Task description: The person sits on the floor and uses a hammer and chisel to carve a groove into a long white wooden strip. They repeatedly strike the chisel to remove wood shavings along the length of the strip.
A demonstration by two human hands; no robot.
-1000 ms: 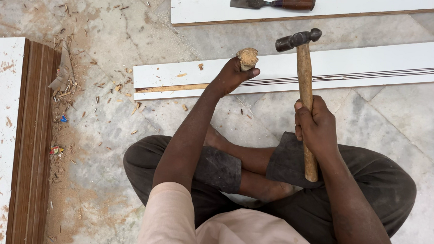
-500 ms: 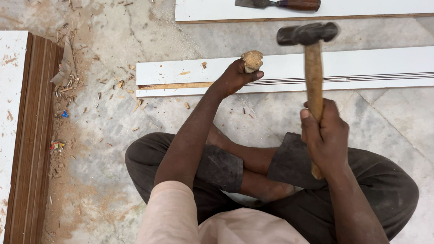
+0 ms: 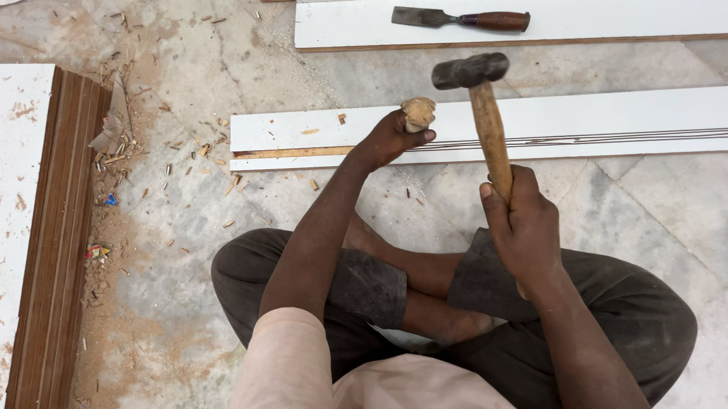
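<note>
I sit cross-legged on a stone floor. My left hand point(image 3: 390, 137) grips a chisel with a worn wooden handle top point(image 3: 418, 112), held upright on a long white board point(image 3: 619, 115) lying across the floor in front of me. My right hand point(image 3: 522, 223) is closed around the wooden shaft of a hammer point(image 3: 486, 111). Its dark metal head is raised just right of the chisel top, a short gap away from it. The chisel's blade is hidden behind my fingers.
A second chisel with a dark red-brown handle point(image 3: 462, 19) lies on another white board point(image 3: 583, 19) farther away. A brown-edged panel point(image 3: 51, 240) runs along the left. Wood chips and sawdust point(image 3: 136, 156) litter the floor between it and the board.
The hammer head has swung left and come closer to the chisel top. My left hand has kept the chisel in place on the board.
</note>
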